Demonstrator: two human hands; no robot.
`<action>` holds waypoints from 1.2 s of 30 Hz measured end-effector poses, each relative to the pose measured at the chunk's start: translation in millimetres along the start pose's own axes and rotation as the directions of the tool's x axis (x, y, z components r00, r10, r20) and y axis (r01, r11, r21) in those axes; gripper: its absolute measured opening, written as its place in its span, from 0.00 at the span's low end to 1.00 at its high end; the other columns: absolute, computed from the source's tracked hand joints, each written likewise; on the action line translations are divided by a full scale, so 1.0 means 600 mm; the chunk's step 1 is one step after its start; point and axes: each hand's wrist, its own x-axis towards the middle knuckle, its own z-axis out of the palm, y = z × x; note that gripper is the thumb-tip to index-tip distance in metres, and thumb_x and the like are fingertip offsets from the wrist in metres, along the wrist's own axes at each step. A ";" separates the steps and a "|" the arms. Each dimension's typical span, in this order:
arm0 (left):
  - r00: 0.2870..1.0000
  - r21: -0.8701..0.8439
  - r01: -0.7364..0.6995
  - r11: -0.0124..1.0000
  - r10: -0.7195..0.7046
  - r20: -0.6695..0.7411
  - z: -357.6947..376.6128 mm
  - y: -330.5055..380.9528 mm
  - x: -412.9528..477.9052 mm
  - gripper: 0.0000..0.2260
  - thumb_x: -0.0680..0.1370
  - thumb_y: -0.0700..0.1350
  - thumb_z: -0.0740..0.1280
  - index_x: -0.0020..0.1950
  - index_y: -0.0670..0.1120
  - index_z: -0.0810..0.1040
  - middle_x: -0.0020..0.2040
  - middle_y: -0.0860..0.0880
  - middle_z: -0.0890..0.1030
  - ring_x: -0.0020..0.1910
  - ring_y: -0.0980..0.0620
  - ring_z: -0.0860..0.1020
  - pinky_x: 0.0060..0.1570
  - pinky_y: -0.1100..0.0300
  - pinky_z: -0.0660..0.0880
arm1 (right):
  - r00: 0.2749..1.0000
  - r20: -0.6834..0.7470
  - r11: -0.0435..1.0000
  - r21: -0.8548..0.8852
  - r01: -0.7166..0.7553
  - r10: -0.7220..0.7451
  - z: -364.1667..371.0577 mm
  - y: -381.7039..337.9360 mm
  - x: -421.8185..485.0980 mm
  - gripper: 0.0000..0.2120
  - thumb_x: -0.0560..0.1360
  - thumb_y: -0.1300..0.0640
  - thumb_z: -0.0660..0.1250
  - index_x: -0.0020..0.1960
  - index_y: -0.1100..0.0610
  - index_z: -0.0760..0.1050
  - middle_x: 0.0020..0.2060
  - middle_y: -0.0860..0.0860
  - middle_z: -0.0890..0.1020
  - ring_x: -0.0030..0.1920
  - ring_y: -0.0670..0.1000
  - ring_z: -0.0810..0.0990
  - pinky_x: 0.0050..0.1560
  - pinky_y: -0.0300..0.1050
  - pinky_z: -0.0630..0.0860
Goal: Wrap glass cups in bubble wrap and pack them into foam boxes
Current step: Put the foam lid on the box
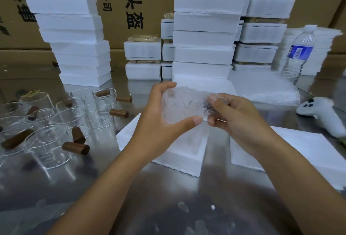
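Observation:
A glass cup wrapped in bubble wrap (182, 104) hangs above an open foam box (184, 160) at the middle of the steel table. My left hand (159, 120) grips the bundle's left side, fingers over the top and thumb underneath. My right hand (234, 115) pinches the wrap at the bundle's right end, where a dark handle shows faintly through. A flat foam lid (309, 150) lies to the right of the box. Several bare glass cups with brown wooden handles (61, 120) stand and lie at the left.
Tall stacks of white foam boxes (204, 29) line the back, with another stack (71, 34) at the left. A pile of bubble wrap sheets (265, 88), a water bottle (299, 53) and a white controller (322, 115) sit at the right. Cardboard cartons form the wall behind.

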 end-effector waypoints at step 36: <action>0.889 0.598 -0.430 0.677 0.200 0.413 0.068 0.007 -0.036 0.10 0.77 0.44 0.67 0.58 0.50 0.79 0.53 0.51 0.78 0.47 0.49 0.77 0.46 0.53 0.75 | 0.856 -0.512 0.965 -0.180 -0.192 0.075 -0.060 -0.002 0.030 0.12 0.74 0.59 0.61 0.32 0.54 0.71 0.19 0.43 0.73 0.23 0.46 0.68 0.34 0.43 0.67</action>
